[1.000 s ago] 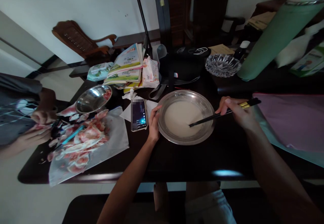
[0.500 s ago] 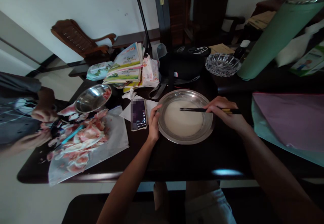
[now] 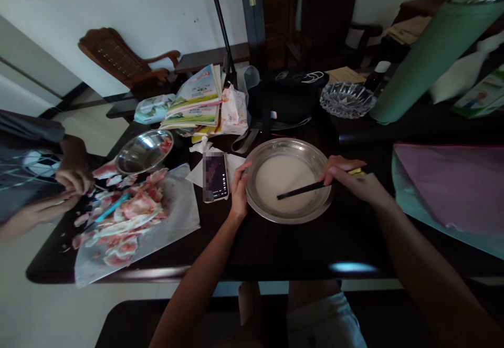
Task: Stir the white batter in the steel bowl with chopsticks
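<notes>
Location: the metal basin [image 3: 289, 215] sits on the dark tabletop [image 3: 283, 256], just right of the frame's centre, with pale liquid [image 3: 281, 176] inside.

Hands: my left hand [image 3: 239, 193] rests against the basin's left rim, fingers close together; whether it pinches the rim, I cannot tell. My right hand [image 3: 342, 175] is clamped around the chopsticks [image 3: 301, 189] over the right rim; their dark tips reach the liquid.

Handling, as judged: the basin wall appears thin but stiff, smooth, and likely slippery if wet. The liquid probably adds most of the weight and would slop if tilted. Best hold is the wide rim, at opposite sides, kept level. The chopsticks look light, rigid and slim; the gold-marked upper part is the proper grip.

Count: one basin under my hands; one metal bowl [image 3: 136, 155] at left; one phone [image 3: 216, 176] left of the basin; one glass dish [image 3: 347, 101] and one green flask [image 3: 433, 62] at upper right; two hands of another person [image 3: 23, 180] at the left edge. The chopsticks lie too close together to count separately. Pink-and-white scraps [image 3: 137, 206], lower left: many, overlapping, uncountable.
</notes>
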Demonstrator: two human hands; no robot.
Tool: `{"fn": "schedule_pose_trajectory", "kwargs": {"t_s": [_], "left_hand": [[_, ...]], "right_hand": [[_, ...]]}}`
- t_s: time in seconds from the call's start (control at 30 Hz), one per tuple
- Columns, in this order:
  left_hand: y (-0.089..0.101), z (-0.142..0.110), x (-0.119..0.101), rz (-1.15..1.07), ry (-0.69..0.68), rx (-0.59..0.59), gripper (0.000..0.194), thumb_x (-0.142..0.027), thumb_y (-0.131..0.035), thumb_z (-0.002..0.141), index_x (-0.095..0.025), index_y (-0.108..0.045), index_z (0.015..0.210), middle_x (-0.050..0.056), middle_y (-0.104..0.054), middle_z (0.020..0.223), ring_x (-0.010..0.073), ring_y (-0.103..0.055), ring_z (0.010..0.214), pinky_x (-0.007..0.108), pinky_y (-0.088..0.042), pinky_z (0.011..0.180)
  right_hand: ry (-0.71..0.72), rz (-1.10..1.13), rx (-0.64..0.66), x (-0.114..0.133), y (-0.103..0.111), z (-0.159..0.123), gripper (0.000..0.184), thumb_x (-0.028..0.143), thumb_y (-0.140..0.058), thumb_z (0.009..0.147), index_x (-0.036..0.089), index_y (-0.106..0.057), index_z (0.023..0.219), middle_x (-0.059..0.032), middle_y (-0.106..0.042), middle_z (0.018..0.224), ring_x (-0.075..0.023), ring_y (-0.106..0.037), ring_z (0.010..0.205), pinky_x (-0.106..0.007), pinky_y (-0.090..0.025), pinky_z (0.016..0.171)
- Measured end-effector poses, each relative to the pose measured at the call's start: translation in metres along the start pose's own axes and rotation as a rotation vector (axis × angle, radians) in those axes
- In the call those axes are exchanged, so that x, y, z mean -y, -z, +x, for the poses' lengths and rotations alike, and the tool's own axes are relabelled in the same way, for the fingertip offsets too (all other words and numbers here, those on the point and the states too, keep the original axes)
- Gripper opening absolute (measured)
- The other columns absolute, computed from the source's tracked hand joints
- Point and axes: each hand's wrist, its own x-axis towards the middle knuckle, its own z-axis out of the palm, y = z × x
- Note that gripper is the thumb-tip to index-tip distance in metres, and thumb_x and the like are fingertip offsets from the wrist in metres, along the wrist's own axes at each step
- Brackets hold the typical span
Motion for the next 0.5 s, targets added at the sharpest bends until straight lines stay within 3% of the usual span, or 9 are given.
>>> {"fn": "schedule_pose_trajectory", "kwargs": {"t_s": [0.1, 0.2, 0.37, 0.5], "left_hand": [[0.0, 0.0, 0.001, -0.012, 0.01, -0.001, 0.041, -0.054, -0.062, 0.087, -0.023, -0.069, 0.115, 0.007, -0.069, 0.119, 0.0266, -0.063, 0.113, 0.04, -0.05, 0.099], [0.0, 0.001, 0.002, -0.009, 0.001, 0.003, 0.041, -0.053, -0.061, 0.088, -0.024, -0.069, 0.115, 0.007, -0.069, 0.121, 0.0269, -0.063, 0.115, 0.04, -0.049, 0.101], [0.001, 0.001, 0.004, -0.003, -0.009, 0.001, 0.04, -0.052, -0.06, 0.089, -0.024, -0.069, 0.115, 0.007, -0.069, 0.123, 0.0279, -0.063, 0.117, 0.042, -0.049, 0.102], [0.001, 0.0, 0.003, 0.005, -0.003, 0.002, 0.039, -0.049, -0.059, 0.089, -0.023, -0.07, 0.116, 0.007, -0.07, 0.123, 0.0281, -0.062, 0.118, 0.042, -0.049, 0.103]], "right_hand": [[0.067, -0.073, 0.061, -0.004, -0.011, 0.003, 0.036, 0.051, -0.061, 0.096, 0.028, -0.077, 0.073, -0.002, -0.081, 0.082, -0.0232, -0.073, 0.081, -0.043, -0.05, 0.085], [0.113, -0.135, 0.038, -0.007, -0.017, 0.004, 0.027, 0.046, -0.065, 0.095, 0.029, -0.078, 0.078, -0.0021, -0.083, 0.091, -0.0249, -0.074, 0.089, -0.045, -0.049, 0.087], [0.093, -0.221, -0.128, -0.004, -0.006, 0.002, 0.028, 0.042, -0.062, 0.098, 0.029, -0.075, 0.077, -0.0018, -0.08, 0.085, -0.0247, -0.07, 0.08, -0.044, -0.046, 0.08], [0.038, -0.1, -0.303, -0.003, 0.011, -0.003, 0.041, 0.047, -0.056, 0.101, 0.029, -0.071, 0.066, -0.0024, -0.073, 0.07, -0.0243, -0.065, 0.072, -0.045, -0.044, 0.08]]}}
